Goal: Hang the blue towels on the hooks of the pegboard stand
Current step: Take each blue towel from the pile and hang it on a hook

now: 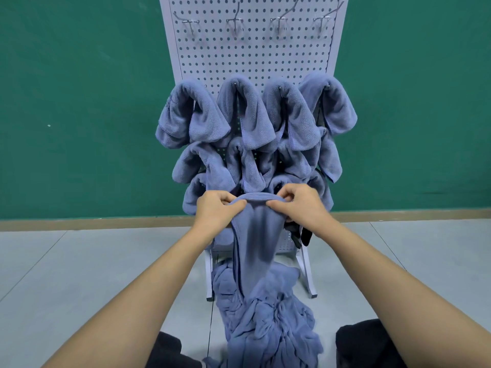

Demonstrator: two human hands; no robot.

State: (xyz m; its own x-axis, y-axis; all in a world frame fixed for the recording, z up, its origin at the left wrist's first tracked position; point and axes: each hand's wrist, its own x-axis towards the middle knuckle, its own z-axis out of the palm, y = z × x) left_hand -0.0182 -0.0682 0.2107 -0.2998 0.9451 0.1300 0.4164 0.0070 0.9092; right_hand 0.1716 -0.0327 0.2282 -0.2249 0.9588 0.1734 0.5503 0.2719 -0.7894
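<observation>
A white pegboard stand [252, 54] rises in front of me against a green wall. Several blue towels [239, 123] hang in rows on its lower hooks. The top row of metal hooks [235, 21] is bare. My left hand [216, 209] and my right hand [300, 205] pinch the top edge of one blue towel [255, 235], stretched between them low on the board. That towel hangs down to a heap of blue towels [268, 322] on the floor.
The stand's white legs [308, 274] rest on a pale grey floor [79, 274]. A wooden skirting strip [93, 223] runs along the wall's foot. Dark trouser knees [366, 343] show at the bottom. Something black [303, 236] hangs behind my right hand.
</observation>
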